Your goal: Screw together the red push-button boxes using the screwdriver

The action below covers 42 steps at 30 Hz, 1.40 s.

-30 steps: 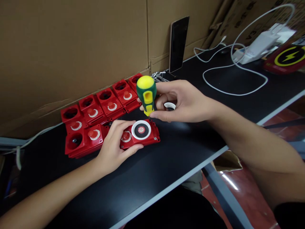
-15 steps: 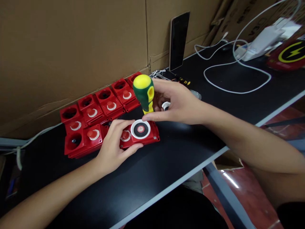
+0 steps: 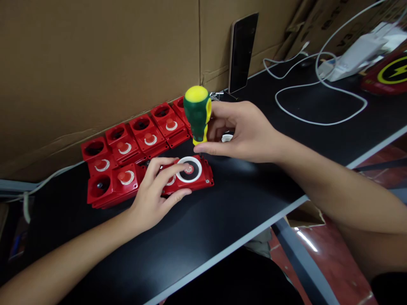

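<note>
My left hand point(image 3: 155, 192) grips a red plastic housing point(image 3: 203, 185) on the black tabletop, one finger lying across the round black disc point(image 3: 190, 173) inside its white ring point(image 3: 180, 178). In my right hand point(image 3: 243, 133) is an upright screwdriver point(image 3: 196, 112) with a green and yellow handle, held above the far right corner of that housing. The screwdriver's tip is hard to make out. A white curved piece point(image 3: 227, 138) shows beneath my right palm, mostly hidden. Left of my left hand lies another red housing point(image 3: 111, 190) with an orange-red knob.
Several red housings point(image 3: 149, 137) stand in a row along the cardboard wall point(image 3: 111, 55). Behind my right hand lie loose screws point(image 3: 217, 95). A phone point(image 3: 243, 53) leans on the cardboard. A white cable point(image 3: 321, 123) loops across the table's right side.
A finger of my left hand has moved onto the black disc. My right hand has shifted slightly right with the screwdriver, which now stands straighter over the housing's far corner.
</note>
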Motion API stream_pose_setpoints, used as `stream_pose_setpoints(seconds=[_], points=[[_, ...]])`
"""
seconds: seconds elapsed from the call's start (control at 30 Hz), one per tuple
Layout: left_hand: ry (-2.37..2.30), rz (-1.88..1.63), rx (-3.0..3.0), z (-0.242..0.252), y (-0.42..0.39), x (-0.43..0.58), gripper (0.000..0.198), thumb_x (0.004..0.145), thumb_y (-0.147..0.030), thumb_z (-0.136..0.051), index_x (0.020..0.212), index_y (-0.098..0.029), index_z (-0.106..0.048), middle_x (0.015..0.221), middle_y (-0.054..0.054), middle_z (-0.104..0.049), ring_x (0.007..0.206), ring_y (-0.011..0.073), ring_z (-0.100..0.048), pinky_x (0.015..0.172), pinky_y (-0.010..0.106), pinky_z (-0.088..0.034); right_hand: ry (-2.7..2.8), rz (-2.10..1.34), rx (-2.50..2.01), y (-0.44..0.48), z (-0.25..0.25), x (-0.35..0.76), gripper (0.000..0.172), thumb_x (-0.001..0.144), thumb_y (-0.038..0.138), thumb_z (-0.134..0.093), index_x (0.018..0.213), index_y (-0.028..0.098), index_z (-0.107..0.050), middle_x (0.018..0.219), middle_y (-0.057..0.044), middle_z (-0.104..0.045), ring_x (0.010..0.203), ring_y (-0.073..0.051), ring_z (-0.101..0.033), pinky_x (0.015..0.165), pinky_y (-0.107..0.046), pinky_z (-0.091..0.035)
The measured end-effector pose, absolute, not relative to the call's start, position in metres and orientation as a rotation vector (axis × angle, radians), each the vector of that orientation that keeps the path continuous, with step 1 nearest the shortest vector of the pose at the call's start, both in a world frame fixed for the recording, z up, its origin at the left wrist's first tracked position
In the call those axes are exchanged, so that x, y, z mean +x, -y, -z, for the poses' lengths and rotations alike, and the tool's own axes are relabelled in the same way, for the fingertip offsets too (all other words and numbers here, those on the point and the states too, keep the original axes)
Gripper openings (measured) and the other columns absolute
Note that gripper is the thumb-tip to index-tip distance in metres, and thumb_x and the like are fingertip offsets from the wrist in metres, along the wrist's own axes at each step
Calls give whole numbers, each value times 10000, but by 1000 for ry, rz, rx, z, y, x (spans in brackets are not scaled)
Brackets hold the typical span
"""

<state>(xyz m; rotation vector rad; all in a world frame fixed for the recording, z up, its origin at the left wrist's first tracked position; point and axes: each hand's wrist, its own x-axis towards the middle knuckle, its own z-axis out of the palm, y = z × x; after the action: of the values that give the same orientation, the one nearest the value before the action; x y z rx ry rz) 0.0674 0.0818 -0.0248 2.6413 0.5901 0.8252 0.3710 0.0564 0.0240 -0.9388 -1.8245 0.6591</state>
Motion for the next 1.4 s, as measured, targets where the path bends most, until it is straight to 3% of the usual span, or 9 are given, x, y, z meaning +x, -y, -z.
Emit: stream_pose_setpoints(seconds=[0.17,0.33,0.4,0.5,0.67,0.9,1.17,1.4], points=[[-554,-818,2673,28,-82,66,349,1120,-285,-783,1458,-300,-698,1460,104,-606,1415,288,-689,1209,493,-647,1835,-790,-980,-54,-30,375,266,997,291,-892,1121,192,-679,751,40,-694,626,-147,-675,653,-319,-567],[-545,-826,2663,28,-82,67,359,1116,-272,-787,1463,-292,-697,1457,103,-603,1422,286,-685,1222,493,-643,1810,-919,-897,-53,-30,377,213,1052,173,-766,1239,194,-665,1260,-59,-781,667,-96,-667,612,-291,-603],[-544,-829,2664,27,-82,67,357,1117,-270,-784,1463,-285,-698,1454,102,-602,1421,279,-683,1229,479,-638,1846,-949,-856,-53,-30,378,232,1085,135,-706,1307,183,-655,1337,-72,-760,684,-79,-664,633,-273,-611],[-542,-828,2672,26,-81,67,350,1120,-269,-777,1461,-278,-701,1452,101,-603,1412,270,-681,1234,462,-633,1952,-900,-840,-54,-29,380,231,1123,190,-721,1344,164,-660,1163,-42,-768,720,-91,-682,692,-263,-607],[-545,-809,2685,27,-82,66,363,1123,-269,-769,1479,-291,-700,1465,104,-606,1411,275,-672,1230,470,-632,2031,-577,-790,-60,-20,374,329,1018,400,-936,1095,158,-726,1130,-67,-727,870,-145,-681,699,-256,-604],[-529,-805,2687,28,-84,65,361,1138,-288,-748,1492,-308,-684,1456,108,-597,1392,289,-677,1194,508,-654,1936,-455,-784,-68,-3,363,389,1010,467,-934,944,177,-683,911,-16,-692,769,-149,-596,656,-285,-540],[-507,-798,2702,28,-84,66,344,1142,-285,-740,1480,-299,-674,1488,118,-585,1386,278,-669,1168,475,-654,1721,-666,-793,-65,-5,357,453,907,484,-1012,1036,196,-687,942,9,-673,750,-141,-640,647,-295,-578],[-524,-757,2680,27,-84,65,396,1112,-230,-769,1495,-308,-701,1476,119,-597,1354,291,-672,1131,469,-654,1718,-798,-843,-61,-13,362,487,907,468,-1017,1155,194,-699,936,19,-737,732,-131,-668,662,-285,-600]])
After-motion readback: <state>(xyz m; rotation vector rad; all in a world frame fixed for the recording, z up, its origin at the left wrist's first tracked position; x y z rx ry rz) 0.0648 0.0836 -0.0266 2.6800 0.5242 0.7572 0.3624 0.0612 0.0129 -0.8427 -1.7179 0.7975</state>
